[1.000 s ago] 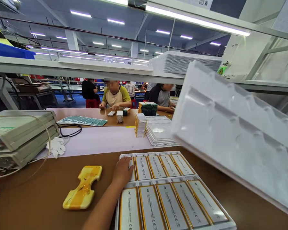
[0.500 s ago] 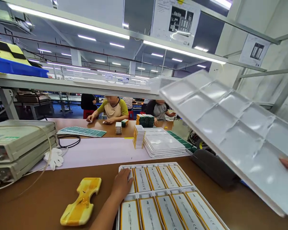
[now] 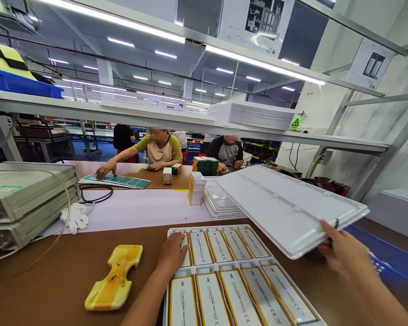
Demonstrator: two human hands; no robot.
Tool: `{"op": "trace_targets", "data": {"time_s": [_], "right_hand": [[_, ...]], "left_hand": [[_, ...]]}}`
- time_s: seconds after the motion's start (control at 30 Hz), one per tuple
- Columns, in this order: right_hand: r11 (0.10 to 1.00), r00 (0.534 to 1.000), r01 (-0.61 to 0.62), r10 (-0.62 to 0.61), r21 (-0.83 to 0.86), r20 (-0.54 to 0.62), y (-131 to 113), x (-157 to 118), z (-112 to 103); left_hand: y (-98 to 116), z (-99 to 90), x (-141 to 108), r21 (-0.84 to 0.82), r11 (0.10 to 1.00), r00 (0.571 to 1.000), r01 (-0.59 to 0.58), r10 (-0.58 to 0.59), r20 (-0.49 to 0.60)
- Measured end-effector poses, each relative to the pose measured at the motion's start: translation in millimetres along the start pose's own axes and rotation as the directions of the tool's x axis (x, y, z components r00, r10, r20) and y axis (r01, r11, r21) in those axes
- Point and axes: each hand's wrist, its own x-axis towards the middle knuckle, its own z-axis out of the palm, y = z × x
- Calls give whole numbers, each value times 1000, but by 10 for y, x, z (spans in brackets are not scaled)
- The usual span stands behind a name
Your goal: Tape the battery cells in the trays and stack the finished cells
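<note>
A white plastic tray (image 3: 187, 270) on the brown table holds two rows of flat white packs with yellow edges (image 3: 201, 248). My left hand (image 3: 172, 253) lies on the pack at the tray's upper left corner, fingers resting flat. On the right, my right hand (image 3: 343, 246) grips the near corner of another white tray (image 3: 285, 208), its thumb on top. That tray hangs tilted in the air, right of the filled one, with its far end over a stack of trays (image 3: 221, 201).
A yellow hourglass-shaped block (image 3: 117, 278) lies left of my arm. Grey instruments (image 3: 27, 199) and a white glove (image 3: 76, 217) are at the left. A stack of packs (image 3: 196, 188) stands behind the tray. A blue bin (image 3: 387, 253) is at right. Two people sit opposite.
The tray in my right hand has come down and turned over, from compartments showing to its flatter side. My left hand stays put. Across the table, a person's hand has reached onto the green sheets.
</note>
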Motion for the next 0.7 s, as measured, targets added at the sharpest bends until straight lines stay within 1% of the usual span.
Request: {"op": "trace_targets", "data": {"time_s": [0.07, 0.1, 0.13, 0.2, 0.3, 0.37, 0.43, 0.5, 0.57, 0.7], "right_hand": [[999, 999, -7, 5, 47, 47, 149, 84, 429], [998, 997, -49, 46, 41, 68, 240, 156, 638], [994, 993, -108, 107, 19, 47, 340, 240, 838], [986, 986, -165, 165, 7, 11, 550, 426, 1209], [970, 970, -243, 243, -22, -11, 840, 680, 1679], [955, 956, -293, 293, -51, -10, 995, 808, 1927], [941, 944, -329, 329, -80, -5, 1118, 904, 2110], [930, 936, -349, 352, -110, -1, 1216, 977, 2221], [920, 930, -363, 367, -148, 2, 1290, 1038, 2263], [899, 924, -367, 382, -239, 18, 1346, 1148, 2218]], "left_hand": [[-4, 1, 13, 0, 1000, 1000, -1, 1, -4], [-3, -1, 21, -1, 1000, 1000, 0, 0, -7], [-1, -5, 28, -3, 1000, 1000, 3, -3, -10], [6, -16, 43, -5, 1000, 1000, 10, -10, -7], [9, -26, 59, 20, 1000, 1000, 14, -14, 17], [-2, -14, 68, 41, 999, 1000, 14, -15, 28], [-21, 13, 79, 58, 998, 1000, 14, -14, 2], [-39, 42, 93, 68, 998, 999, 13, -10, -40], [-48, 57, 107, 65, 998, 998, 3, 1, -70], [-35, 35, 137, 51, 999, 1000, -4, 5, -27]]}}
